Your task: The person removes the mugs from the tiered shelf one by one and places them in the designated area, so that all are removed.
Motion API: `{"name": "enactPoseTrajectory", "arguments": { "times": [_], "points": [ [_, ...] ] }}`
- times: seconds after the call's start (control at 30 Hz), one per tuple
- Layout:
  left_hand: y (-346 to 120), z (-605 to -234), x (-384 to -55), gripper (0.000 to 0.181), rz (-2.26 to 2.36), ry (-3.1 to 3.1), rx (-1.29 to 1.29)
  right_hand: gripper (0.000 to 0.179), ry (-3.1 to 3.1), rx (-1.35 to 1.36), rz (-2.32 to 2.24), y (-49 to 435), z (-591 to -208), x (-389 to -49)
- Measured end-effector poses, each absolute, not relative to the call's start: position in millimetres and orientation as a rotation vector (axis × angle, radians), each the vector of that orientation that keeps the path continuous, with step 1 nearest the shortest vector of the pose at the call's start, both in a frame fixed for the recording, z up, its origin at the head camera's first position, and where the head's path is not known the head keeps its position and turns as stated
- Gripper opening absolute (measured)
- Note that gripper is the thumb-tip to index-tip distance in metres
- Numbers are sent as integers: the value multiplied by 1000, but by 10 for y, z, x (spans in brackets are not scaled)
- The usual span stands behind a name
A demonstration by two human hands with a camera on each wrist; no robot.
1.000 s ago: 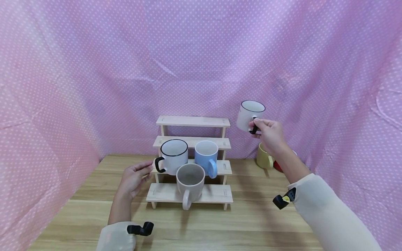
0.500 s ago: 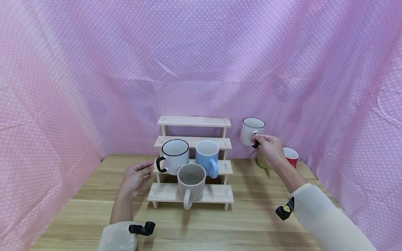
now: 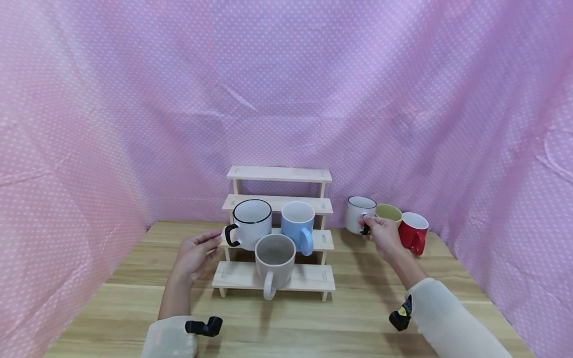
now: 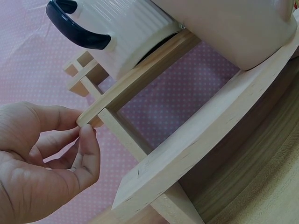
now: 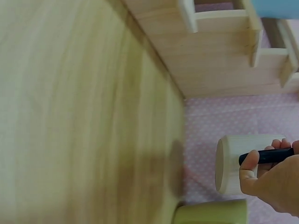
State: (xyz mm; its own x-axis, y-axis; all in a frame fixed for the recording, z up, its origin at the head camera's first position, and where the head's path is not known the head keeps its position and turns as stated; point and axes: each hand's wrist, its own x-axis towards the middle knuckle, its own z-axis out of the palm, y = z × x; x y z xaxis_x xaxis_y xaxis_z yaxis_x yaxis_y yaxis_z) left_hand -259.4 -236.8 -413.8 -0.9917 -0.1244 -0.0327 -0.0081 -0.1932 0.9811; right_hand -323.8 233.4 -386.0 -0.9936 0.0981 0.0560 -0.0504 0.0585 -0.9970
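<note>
My right hand [image 3: 384, 236] pinches the black handle of a white mug [image 3: 354, 215] with a dark rim. The mug is upright, close over the table at the back right, left of the yellow mug [image 3: 388, 212]. In the right wrist view its base [image 5: 219, 164] shows a gap from the wood. My left hand [image 3: 193, 256] pinches the left end of a shelf board [image 4: 96, 109] on the wooden tiered stand [image 3: 279, 173]. On the stand are a larger white mug [image 3: 253, 227] with a black handle, a light blue mug [image 3: 295, 231], and a beige mug [image 3: 277, 266] in front on the lowest step.
A red mug [image 3: 412, 233] stands right of the yellow one, partly behind my right hand. The wooden table [image 3: 286, 328] spreads in front of the stand. Pink dotted cloth [image 3: 277, 89] hangs behind and along both sides.
My right hand has lowered the white mug from the air down to the table beside the yellow mug. The red mug has come into fuller view. The left hand keeps its hold on the shelf board.
</note>
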Motion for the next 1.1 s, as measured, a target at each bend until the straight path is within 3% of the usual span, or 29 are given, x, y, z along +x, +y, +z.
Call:
{"name": "enactPoseTrajectory", "arguments": {
  "times": [0.5,1.1],
  "points": [
    [-2381,-4156,-2591,42,-2347,-1975,159,37,-2280,-160,1997,2339,-4236,-3318],
    [-2365,-4131,-2600,30,-2364,-1953,156,31,-2168,-200,2221,2384,-4447,-3389]
  ]
}}
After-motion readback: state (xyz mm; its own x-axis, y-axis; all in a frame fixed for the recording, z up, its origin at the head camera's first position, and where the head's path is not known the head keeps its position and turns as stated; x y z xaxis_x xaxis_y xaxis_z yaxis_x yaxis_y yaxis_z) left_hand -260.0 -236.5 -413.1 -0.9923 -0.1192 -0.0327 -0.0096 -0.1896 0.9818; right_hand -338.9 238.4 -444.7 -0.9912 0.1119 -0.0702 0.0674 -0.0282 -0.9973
